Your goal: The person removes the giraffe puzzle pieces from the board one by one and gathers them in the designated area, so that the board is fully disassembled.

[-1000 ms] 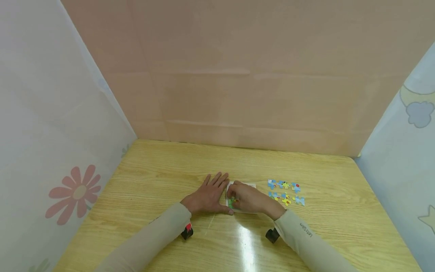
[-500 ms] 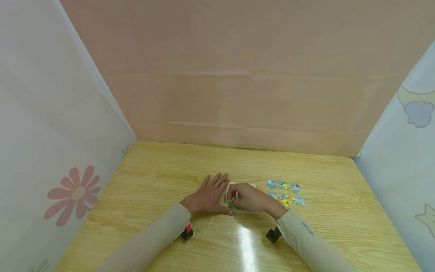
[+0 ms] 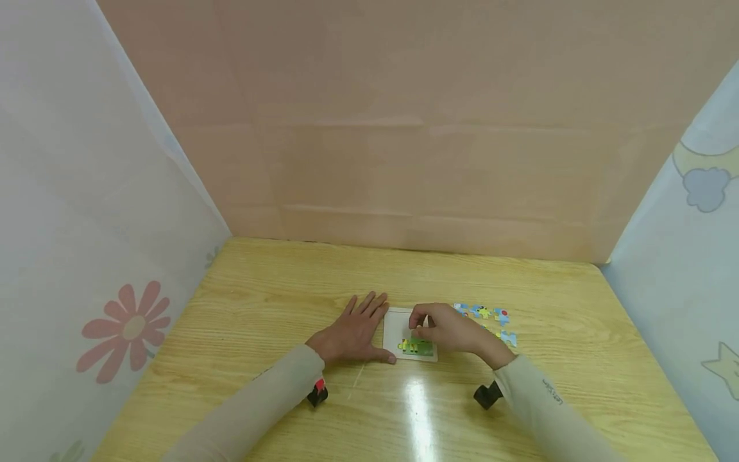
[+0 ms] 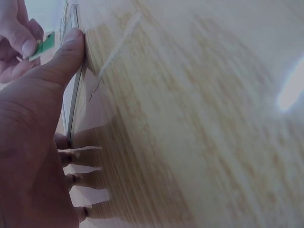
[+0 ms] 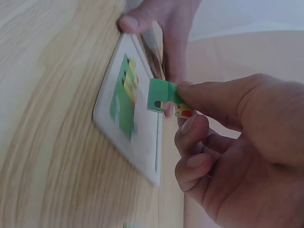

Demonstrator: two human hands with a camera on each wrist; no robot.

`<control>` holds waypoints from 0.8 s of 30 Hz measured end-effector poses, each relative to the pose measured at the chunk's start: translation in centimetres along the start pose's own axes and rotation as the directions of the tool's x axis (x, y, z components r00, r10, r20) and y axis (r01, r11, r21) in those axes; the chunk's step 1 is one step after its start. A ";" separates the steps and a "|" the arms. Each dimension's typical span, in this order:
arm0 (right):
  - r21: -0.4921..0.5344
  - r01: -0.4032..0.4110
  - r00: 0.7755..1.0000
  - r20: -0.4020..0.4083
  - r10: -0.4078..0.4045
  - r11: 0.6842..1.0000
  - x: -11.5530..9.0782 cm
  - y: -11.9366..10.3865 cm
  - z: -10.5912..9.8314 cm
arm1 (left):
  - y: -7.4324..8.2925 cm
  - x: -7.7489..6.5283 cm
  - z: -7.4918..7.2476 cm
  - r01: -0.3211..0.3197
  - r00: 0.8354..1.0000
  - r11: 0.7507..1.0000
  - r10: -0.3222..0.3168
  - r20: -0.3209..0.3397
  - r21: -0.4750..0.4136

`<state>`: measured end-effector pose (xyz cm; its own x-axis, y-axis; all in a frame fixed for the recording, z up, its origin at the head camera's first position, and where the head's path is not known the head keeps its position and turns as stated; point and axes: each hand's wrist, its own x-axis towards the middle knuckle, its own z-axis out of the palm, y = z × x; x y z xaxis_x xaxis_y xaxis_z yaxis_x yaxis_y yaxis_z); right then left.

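Observation:
My left hand (image 3: 355, 333) lies with fingers spread on the wooden table, its thumb against the near left edge of a white puzzle tray (image 3: 395, 326). Between thumb and fingertips my right hand (image 3: 447, 327) pinches a green puzzle piece (image 5: 159, 91) with yellow and red marks, held above the tray. Joined green and yellow pieces (image 5: 123, 107) lie inside the tray at its near right part; the left part shows bare white. In the left wrist view the pinched piece (image 4: 45, 45) appears beyond my thumb.
Several loose blue and yellow puzzle pieces (image 3: 484, 312) lie in two rows on the table (image 3: 288, 276) right of the tray, some hidden by my right hand. A tan sheet (image 3: 369, 160) stands behind the table, with patterned white sheets at both sides.
My right hand has moved right from the tray's left side, with the green piece pinched in it. The tray's left part is now uncovered. My left hand stays in place.

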<state>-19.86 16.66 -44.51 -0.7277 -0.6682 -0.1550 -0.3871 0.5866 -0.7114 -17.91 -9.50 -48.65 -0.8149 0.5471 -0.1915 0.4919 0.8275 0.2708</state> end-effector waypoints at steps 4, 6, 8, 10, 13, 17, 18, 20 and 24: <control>0.000 -0.023 0.999 -0.032 0.023 1.000 -1.5 0.8 -0.9 | 0.0 0.1 0.0 -0.001 1.000 1.000 0.001 -0.003 -0.006; -0.004 -0.029 0.999 -0.045 0.029 1.000 -2.2 1.2 -1.3 | 0.0 0.1 0.0 0.000 1.000 1.000 0.000 0.000 -0.011; -0.010 -0.024 0.998 -0.057 0.023 1.000 -3.0 1.6 -1.6 | 0.0 0.1 -0.1 0.001 1.000 1.000 -0.001 0.004 -0.011; -0.022 -0.021 0.998 -0.066 0.020 1.000 -3.7 2.0 -1.9 | 0.0 0.0 -0.2 0.003 1.000 1.000 -0.003 0.006 -0.016; -0.032 -0.027 0.997 -0.069 0.025 0.999 -4.8 2.6 -2.2 | 0.1 -0.1 -0.4 0.003 1.000 1.000 -0.003 0.008 -0.023; -0.023 -0.041 0.997 -0.061 0.040 0.999 -6.0 3.4 -2.3 | 0.3 -0.2 -0.5 0.000 1.000 0.999 0.000 0.009 -0.035; -0.019 -0.047 0.997 -0.060 0.045 0.999 -6.3 3.5 -2.3 | 0.3 -0.2 -0.5 0.001 1.000 0.999 0.000 0.009 -0.037; -0.007 -0.054 0.997 -0.057 0.053 0.999 -6.8 3.8 -2.3 | 0.3 -0.1 -0.4 0.001 1.000 0.999 -0.001 0.010 -0.039; 0.007 -0.079 0.995 -0.060 0.080 0.997 -7.5 4.2 -2.1 | 0.3 -0.2 -0.4 -0.004 1.000 0.999 0.004 0.006 -0.042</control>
<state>-17.15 25.10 -44.89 -0.7887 -0.5908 -0.1697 -0.3241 0.6343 -0.7019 -17.78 -9.44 -48.15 -0.8109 0.5512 -0.1964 0.4816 0.8193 0.3111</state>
